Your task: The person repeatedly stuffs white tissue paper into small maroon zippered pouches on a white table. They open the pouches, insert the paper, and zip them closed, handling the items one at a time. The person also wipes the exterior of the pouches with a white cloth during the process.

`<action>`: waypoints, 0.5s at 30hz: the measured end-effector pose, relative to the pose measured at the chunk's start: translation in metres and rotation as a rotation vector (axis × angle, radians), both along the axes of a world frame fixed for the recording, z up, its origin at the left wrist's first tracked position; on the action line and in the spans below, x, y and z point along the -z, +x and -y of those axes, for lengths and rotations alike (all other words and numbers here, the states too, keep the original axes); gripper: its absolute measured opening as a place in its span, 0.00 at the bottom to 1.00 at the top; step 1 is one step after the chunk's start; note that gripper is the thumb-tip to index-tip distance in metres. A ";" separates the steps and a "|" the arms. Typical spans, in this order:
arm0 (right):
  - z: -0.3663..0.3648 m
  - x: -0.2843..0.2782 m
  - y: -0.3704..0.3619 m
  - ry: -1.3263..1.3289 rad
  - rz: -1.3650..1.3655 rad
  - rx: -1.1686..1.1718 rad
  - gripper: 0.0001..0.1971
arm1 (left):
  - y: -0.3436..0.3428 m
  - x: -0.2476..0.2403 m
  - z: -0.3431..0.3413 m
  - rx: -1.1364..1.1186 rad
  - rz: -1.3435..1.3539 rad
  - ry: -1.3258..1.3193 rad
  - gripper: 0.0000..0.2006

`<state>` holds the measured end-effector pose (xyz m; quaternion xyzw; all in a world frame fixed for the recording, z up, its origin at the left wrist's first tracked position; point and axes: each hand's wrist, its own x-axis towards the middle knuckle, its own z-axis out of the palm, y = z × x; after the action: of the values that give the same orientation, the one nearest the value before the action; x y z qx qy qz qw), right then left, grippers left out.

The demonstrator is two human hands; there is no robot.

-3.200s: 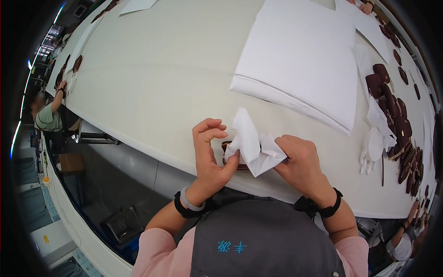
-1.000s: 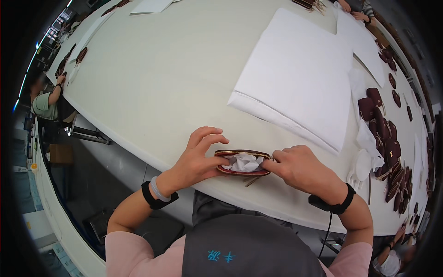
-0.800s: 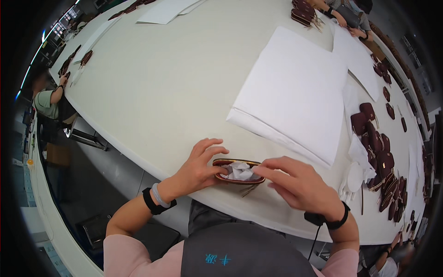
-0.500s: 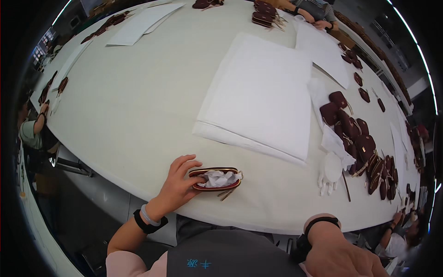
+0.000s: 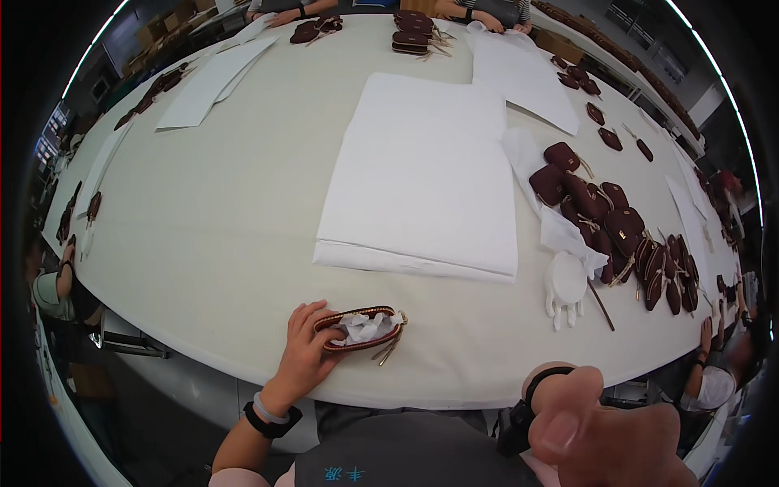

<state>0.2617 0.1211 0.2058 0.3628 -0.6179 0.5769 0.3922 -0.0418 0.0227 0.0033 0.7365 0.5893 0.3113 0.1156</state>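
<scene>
A small dark red zip pouch stands on the table near its front edge, its gold-toothed zipper undone. Crumpled white tissue paper fills the opening, and a zipper pull hangs at the right end. My left hand grips the pouch's left end, thumb inside against the tissue and the other fingers along the far side. Close to the camera at lower right, my right hand is raised off the table with curled fingers. Whatever it may hold is hidden.
Large white paper sheets lie beyond the pouch. At the right are a heap of dark red pouches, a white glove and a thin brown strip. Co-workers sit around the table, including one person at the far side.
The view has shifted, moving the table's things in the picture. The pouch is tilted a little more, still in my left hand. My right hand has turned and its fingers now show curled.
</scene>
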 end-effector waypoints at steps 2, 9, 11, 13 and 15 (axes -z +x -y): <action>-0.002 0.000 0.003 -0.004 -0.001 0.001 0.24 | 0.000 0.000 0.000 -0.002 0.011 -0.001 0.19; -0.001 -0.008 0.011 0.018 0.003 0.002 0.26 | 0.000 0.005 0.004 -0.033 -0.009 0.011 0.17; 0.002 -0.011 0.015 0.021 -0.005 0.008 0.26 | 0.003 0.002 0.003 -0.052 0.010 0.009 0.17; 0.003 -0.015 0.019 0.037 -0.005 0.016 0.27 | 0.007 0.002 -0.002 -0.038 0.016 0.016 0.17; 0.006 -0.015 0.024 0.055 -0.002 0.022 0.27 | 0.009 0.010 -0.003 -0.045 0.038 0.017 0.17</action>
<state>0.2859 0.1148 0.2211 0.3672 -0.6371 0.5550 0.3889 -0.0328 0.0259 -0.0063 0.7180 0.6008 0.3326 0.1135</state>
